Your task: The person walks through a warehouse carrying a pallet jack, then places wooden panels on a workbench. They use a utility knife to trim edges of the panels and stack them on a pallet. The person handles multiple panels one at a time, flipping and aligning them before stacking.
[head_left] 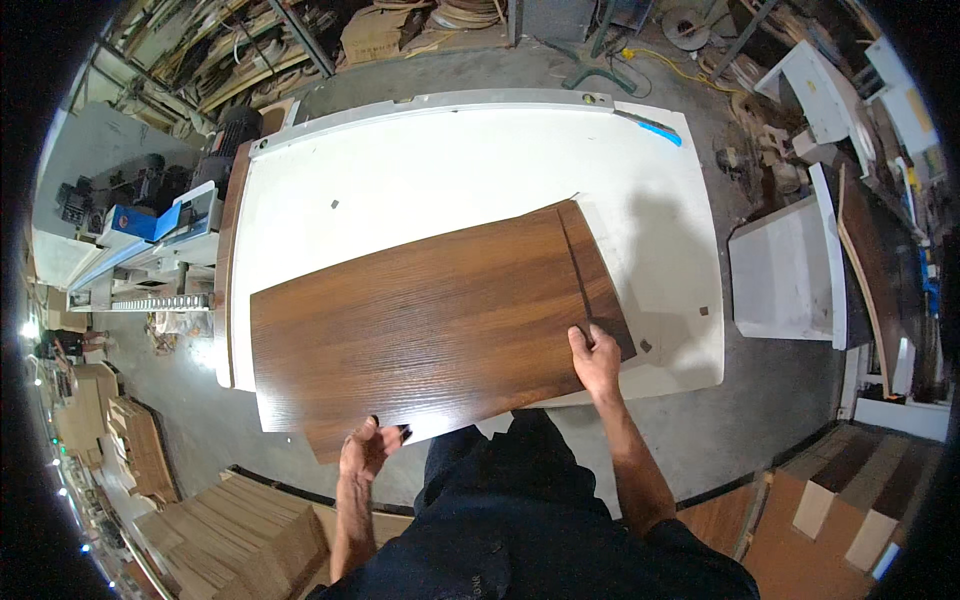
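Observation:
A dark brown wood-grain board (420, 320) lies slanted across the white worktable (390, 160). Brown strips show past its right end and at its lower left corner, apparently from a second board underneath. My right hand (597, 362) is closed over the right end of the boards, thumb and fingers near the dark line between them. By the near lower edge is my left hand (365, 447), its fingers curled and slightly blurred. Something small and black shows at those fingertips; I cannot make out what it is.
A long grey level (430, 101) lies along the table's far edge, beside a blue-handled tool (660, 132). Small brown chips (703, 311) dot the tabletop. Machinery (150, 225) stands at left, white panels (785, 270) at right, stacked cardboard (235, 535) near my left side.

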`<state>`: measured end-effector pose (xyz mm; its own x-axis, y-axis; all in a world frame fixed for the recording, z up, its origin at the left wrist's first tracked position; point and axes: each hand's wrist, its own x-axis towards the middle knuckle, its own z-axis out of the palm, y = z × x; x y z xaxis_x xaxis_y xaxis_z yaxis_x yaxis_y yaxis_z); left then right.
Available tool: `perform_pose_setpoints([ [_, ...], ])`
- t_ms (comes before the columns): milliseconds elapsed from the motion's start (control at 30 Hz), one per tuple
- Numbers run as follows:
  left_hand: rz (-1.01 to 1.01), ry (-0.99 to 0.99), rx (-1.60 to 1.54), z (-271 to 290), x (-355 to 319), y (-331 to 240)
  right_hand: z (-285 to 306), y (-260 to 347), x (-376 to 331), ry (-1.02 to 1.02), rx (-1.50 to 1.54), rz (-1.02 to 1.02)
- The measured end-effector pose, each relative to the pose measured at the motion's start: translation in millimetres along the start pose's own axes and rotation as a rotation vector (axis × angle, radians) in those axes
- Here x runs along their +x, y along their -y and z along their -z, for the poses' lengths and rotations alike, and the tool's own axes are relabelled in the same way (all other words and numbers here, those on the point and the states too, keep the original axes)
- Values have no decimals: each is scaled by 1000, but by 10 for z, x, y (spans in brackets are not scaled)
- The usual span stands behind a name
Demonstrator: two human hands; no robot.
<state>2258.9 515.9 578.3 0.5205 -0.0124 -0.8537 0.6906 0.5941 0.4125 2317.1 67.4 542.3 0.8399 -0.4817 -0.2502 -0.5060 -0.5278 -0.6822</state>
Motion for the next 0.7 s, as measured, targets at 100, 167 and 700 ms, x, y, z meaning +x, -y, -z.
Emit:
perform_pose_setpoints([
  [100, -82, -88, 668, -137, -351, -264, 326, 275, 31, -218, -115, 198],
  [167, -373, -199, 641, 420, -160, -671, 349, 220, 216, -311, -130, 243],
  [700, -571, -247, 792, 1106, 259, -1238, 228, -122, 828, -114, -201, 121],
])
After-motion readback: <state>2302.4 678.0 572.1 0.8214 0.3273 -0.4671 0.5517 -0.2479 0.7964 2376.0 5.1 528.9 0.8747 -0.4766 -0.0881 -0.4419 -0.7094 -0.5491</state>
